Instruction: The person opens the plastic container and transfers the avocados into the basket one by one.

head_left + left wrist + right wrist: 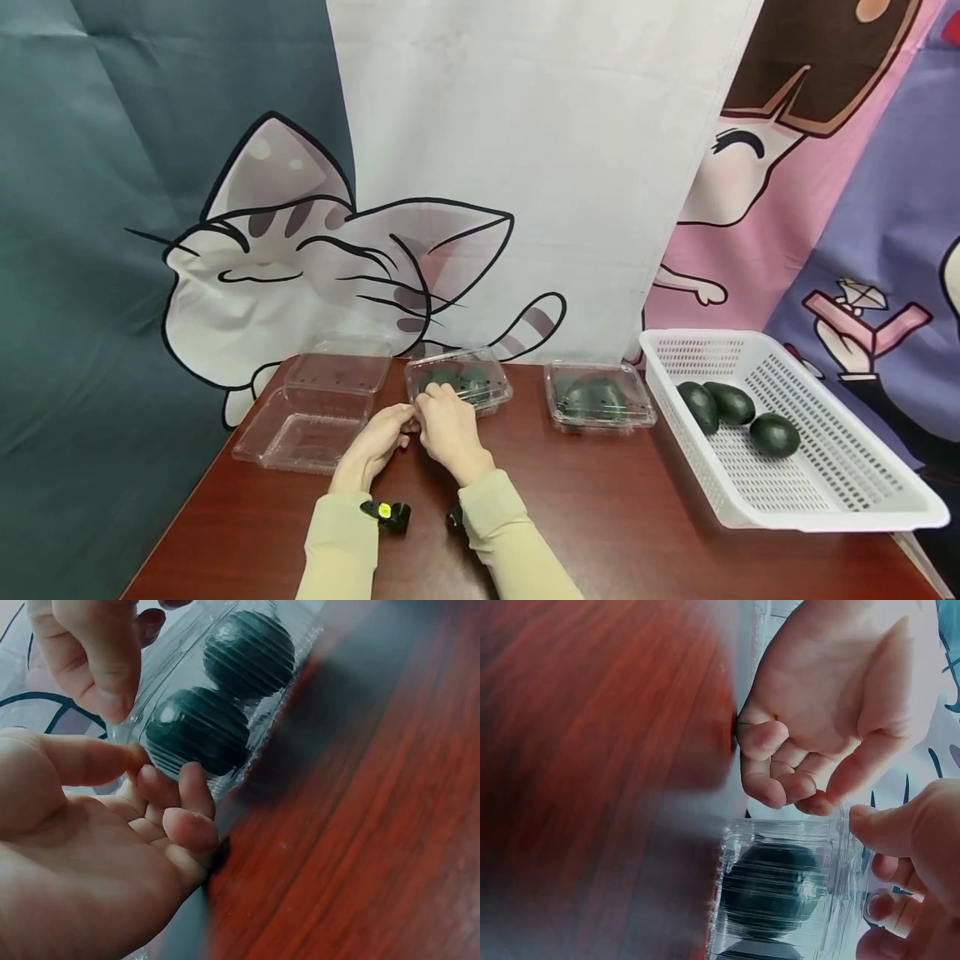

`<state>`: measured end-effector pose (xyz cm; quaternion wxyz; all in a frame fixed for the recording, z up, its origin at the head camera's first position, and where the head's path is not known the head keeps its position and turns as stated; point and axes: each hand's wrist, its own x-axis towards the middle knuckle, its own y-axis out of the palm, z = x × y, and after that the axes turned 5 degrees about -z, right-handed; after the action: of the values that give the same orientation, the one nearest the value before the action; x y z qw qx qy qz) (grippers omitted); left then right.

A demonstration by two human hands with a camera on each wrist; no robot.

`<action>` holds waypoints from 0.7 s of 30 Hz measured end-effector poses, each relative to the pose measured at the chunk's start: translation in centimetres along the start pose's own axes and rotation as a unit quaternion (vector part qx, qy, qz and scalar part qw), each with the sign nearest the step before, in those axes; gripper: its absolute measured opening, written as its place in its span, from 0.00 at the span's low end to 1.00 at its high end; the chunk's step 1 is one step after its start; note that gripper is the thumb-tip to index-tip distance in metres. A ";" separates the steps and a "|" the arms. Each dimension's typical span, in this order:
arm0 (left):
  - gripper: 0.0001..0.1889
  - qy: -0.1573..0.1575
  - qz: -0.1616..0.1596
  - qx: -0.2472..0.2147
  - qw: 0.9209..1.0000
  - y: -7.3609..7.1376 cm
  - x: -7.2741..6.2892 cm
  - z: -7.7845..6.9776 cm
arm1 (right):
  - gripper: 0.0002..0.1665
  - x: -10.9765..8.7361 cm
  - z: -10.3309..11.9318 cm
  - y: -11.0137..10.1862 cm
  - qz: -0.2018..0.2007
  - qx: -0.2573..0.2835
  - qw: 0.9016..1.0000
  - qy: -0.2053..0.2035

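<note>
A clear plastic clamshell box (491,385) with dark green avocados inside stands at the table's back middle, its lid lying over them. My left hand (377,437) pinches the box's near-left corner between thumb and index finger, its other fingers curled with the palm turned up. Beside it, my right hand (447,427) grips the rim at that same corner, thumb on the edge and fingers bent over the lid. Two avocados show through the ribbed wall in the left wrist view, the nearer avocado (196,731) close to my left fingertips. Whether the corner is fastened, I cannot tell.
To the left lies an open clear clamshell (303,429), its lid folded back. Another lidded clamshell (600,398) with avocado inside stands right of the hands. A white slotted basket (832,492) at the right holds three avocados (775,435). A printed cloth (525,167) hangs behind the table.
</note>
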<state>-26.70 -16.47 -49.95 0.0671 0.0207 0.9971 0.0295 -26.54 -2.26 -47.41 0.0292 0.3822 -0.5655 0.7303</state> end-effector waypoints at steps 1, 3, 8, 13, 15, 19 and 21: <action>0.15 0.005 0.005 0.005 1.000 -0.1 0.0 0.1 | 0.09 0.0 -0.1 0.0 0.000 -0.001 1.000 0.000; 0.14 0.016 0.007 0.015 1.000 0.0 0.0 0.1 | 0.10 0.0 -0.2 0.1 -0.001 -0.002 1.000 0.001; 0.12 0.026 -0.019 0.047 0.998 0.5 -0.3 0.3 | 0.11 -0.3 -0.1 0.5 0.006 0.000 1.000 0.007; 0.11 0.028 -0.031 0.079 0.996 0.6 -0.4 0.6 | 0.09 -0.5 0.2 0.6 0.015 0.001 1.000 0.018; 0.11 0.028 -0.034 0.096 0.994 0.7 -0.5 0.5 | 0.09 -0.3 0.2 0.3 0.016 0.006 1.000 0.020; 0.10 0.021 -0.037 0.100 0.994 1.0 -0.3 0.3 | 0.10 0.3 0.0 -0.7 -0.012 0.026 0.999 0.040; 0.10 0.012 -0.042 0.100 0.994 1.1 -0.2 0.1 | 0.10 0.5 0.0 -1.1 -0.022 0.037 0.998 0.052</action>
<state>-26.47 -15.37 -49.94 0.0537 -0.0153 0.9957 -0.0734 -26.39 -2.03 -46.20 0.0607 0.3575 -0.5274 0.7684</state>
